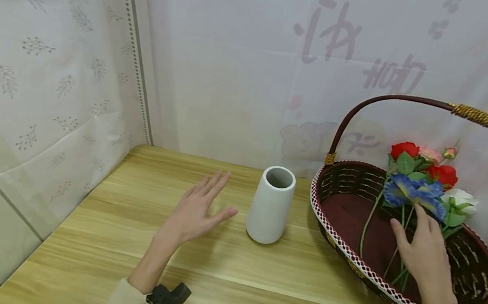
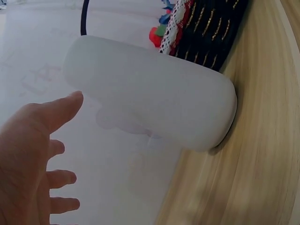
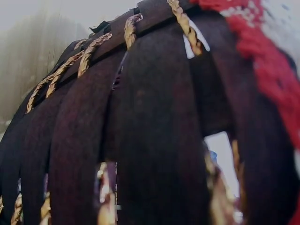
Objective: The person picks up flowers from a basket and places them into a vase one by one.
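A white vase [image 1: 269, 207] stands upright on the wooden table. Left of it hovers my left hand [image 1: 192, 213], fingers spread and thumb toward the vase; in the left wrist view that hand [image 2: 33, 159] is apart from the vase [image 2: 150, 89]. My right hand [image 1: 426, 252] reaches over the rim into a dark woven basket [image 1: 342, 201], its index fingertip at a blue flower [image 1: 416, 193] and its thumb apart from the fingers. Red flowers [image 1: 442, 175], a white rose [image 1: 460, 200] and a pink one [image 1: 430, 154] lie around it. The basket's wall [image 3: 154, 117] fills the right wrist view, hiding that hand.
The basket's tall handle [image 1: 394, 96] arches above the flowers. Long green stems [image 1: 370, 221] lie across the basket floor. Patterned white curtains [image 1: 220, 62] hang behind and left of the table [image 1: 113, 238]. A black band [image 1: 169, 295] sits on each wrist.
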A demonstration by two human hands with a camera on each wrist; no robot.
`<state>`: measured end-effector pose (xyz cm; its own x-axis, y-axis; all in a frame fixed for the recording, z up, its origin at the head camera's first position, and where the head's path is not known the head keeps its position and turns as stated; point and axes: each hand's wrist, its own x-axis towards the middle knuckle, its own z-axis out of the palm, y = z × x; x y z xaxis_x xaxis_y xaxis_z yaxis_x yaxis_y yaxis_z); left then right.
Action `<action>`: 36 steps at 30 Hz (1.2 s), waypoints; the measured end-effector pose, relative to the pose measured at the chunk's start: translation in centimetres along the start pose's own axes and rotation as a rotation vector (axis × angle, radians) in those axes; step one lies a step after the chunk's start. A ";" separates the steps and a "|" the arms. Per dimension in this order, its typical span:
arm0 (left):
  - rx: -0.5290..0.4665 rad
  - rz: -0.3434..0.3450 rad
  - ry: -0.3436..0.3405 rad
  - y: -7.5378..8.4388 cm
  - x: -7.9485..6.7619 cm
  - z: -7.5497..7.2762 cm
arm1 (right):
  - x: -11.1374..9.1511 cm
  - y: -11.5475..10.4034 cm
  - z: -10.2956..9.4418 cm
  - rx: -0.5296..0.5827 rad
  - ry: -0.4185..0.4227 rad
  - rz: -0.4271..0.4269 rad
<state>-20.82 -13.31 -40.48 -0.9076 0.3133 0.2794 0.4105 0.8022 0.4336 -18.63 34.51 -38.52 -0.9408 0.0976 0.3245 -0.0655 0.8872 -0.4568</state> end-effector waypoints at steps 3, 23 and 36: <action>-0.014 0.005 0.008 0.2 0.2 0.3 | 0.1 0.2 0.0 0.012 -0.005 0.002; -0.138 0.035 0.008 1.2 1.3 1.4 | 1.5 1.5 -0.5 0.031 -0.003 -0.018; -0.193 0.011 -0.019 2.2 1.4 2.0 | 1.8 1.9 -0.2 0.045 -0.048 0.017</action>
<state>-21.35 -10.06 -40.85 -0.9039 0.3323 0.2694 0.4277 0.6871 0.5873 -20.38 36.41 -38.63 -0.9567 0.0899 0.2769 -0.0631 0.8645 -0.4987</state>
